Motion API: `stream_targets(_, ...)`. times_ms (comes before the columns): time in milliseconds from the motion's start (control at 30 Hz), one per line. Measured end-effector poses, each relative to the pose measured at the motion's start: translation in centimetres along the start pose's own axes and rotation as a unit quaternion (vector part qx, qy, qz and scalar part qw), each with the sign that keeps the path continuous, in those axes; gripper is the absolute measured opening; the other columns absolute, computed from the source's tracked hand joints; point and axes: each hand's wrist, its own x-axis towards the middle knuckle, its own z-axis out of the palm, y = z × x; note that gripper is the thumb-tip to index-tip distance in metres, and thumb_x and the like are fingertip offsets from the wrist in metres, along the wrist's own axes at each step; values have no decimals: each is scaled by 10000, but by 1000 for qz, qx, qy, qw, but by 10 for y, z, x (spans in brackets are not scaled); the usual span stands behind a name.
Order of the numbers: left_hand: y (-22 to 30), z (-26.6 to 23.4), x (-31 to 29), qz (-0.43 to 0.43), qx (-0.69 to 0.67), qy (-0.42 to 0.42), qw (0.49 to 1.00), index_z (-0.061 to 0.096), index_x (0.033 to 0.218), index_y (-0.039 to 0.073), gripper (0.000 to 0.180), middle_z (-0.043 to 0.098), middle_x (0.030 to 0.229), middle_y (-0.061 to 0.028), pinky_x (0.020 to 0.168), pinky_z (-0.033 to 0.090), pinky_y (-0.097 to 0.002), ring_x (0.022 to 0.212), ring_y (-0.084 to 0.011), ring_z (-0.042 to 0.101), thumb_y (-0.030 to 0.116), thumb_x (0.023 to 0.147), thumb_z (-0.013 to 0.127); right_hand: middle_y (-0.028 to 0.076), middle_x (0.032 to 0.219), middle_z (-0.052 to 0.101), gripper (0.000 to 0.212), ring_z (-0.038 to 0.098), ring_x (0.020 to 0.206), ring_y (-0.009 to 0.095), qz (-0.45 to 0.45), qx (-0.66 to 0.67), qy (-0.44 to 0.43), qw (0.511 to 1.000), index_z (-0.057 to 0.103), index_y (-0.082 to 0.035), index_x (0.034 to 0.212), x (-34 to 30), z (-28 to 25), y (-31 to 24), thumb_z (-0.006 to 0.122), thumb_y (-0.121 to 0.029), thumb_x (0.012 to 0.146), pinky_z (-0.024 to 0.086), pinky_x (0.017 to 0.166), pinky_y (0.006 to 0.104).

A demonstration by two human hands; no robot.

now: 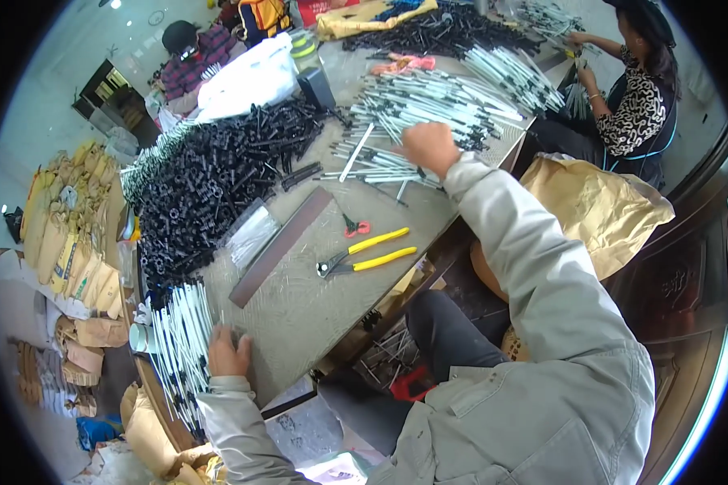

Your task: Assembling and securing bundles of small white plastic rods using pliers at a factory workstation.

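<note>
My right hand is closed over a large heap of thin white rods with black fittings. Its fingertips are turned away, so what they grip is hidden. A single white rod lies at an angle just left of it. On the left side of the table, my left hand rests beside a bundle of similar white rods. Its fingers are apart, and nothing shows in them. Between the hands lie yellow-handled end cutters and small red-handled scissors.
A high heap of black plastic parts covers the table's left half. Nearby lie a flat brown bar and a bag of thin clear strips. Brown paper hangs by the right edge. Two co-workers sit across the table.
</note>
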Motion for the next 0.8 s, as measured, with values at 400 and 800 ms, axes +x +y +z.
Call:
stream_targets(400, 147, 9, -55, 27, -531, -151, 833, 560, 1102, -28, 292, 572, 1125, -151, 851, 435, -293, 1029, -200, 549, 65, 827, 591, 138, 583, 564, 195, 549, 510, 280, 7, 451, 93, 888, 563, -18, 783, -75, -50, -38, 579, -207, 828, 419, 488, 346)
stream_targets(800, 255, 3, -46, -142, -702, 286, 637, 506, 1052, -36, 221, 564, 791, -67, 548, 499, -225, 645, -110, 568, 67, 862, 555, 23, 636, 484, 155, 481, 518, 137, -327, 282, 184, 883, 537, -37, 792, -251, -58, -110, 612, -64, 659, 352, 464, 271)
